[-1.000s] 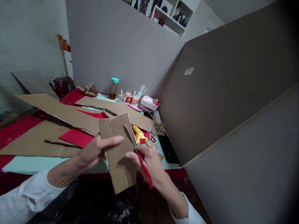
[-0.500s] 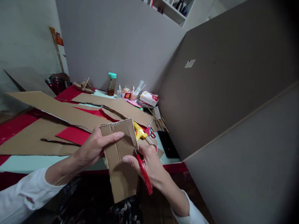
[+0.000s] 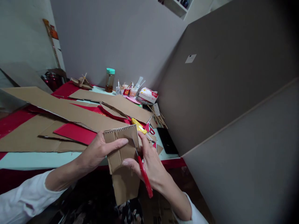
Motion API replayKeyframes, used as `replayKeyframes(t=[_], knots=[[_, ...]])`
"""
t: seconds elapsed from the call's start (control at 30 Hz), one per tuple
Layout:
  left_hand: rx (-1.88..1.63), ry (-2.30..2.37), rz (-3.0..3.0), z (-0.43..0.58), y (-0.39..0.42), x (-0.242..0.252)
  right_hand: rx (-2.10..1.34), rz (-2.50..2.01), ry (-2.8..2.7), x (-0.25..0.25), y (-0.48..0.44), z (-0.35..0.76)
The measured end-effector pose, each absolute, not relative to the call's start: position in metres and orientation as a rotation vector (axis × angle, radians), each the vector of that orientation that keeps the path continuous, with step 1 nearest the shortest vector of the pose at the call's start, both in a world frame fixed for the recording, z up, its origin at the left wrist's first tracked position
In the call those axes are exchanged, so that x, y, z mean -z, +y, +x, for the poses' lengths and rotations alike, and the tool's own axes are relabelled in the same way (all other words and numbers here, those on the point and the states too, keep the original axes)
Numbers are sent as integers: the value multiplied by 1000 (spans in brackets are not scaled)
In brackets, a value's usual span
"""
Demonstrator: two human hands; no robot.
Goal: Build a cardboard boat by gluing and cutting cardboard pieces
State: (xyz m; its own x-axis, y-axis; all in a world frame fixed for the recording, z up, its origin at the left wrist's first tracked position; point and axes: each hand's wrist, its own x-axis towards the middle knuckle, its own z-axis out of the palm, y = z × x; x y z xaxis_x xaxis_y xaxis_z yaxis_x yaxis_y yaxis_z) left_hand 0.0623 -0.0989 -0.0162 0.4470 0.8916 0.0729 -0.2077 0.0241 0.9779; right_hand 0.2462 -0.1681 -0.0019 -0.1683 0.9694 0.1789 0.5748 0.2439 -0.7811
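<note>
A strip of brown cardboard [image 3: 126, 182] with a corrugated top edge hangs upright in front of the table's near edge. My left hand [image 3: 99, 149] grips it at the upper left, thumb flat across the front and fingers hidden behind. Red-handled scissors [image 3: 144, 177] are in my right hand [image 3: 149, 161], which is closed round them. One scissor blade lies across the face of the cardboard near its right edge, pointing up. My right thumb rests on the front of the strip, while the index finger reaches up along the right edge.
On the table lie large cardboard sheets [image 3: 56, 105], red paper [image 3: 73, 133], a yellow glue gun [image 3: 138, 126], other red scissors [image 3: 151, 130] and a black tablet-like slab [image 3: 167, 140]. Behind stand a bottle [image 3: 109, 81], cups of sticks [image 3: 133, 92] and a tissue pack [image 3: 148, 95]. A grey partition [image 3: 221, 77] rises at right.
The view has shifted slightly. My right index finger has moved up along the cardboard's right edge. Both hands still hold the cardboard and scissors in nearly the same position.
</note>
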Motion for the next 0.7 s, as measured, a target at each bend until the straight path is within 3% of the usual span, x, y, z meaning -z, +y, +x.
replayKeyframes(t=[0.7], knots=[[-854,767,1227,80,-107,24,-568,-1504,-1898,19,-181,256]])
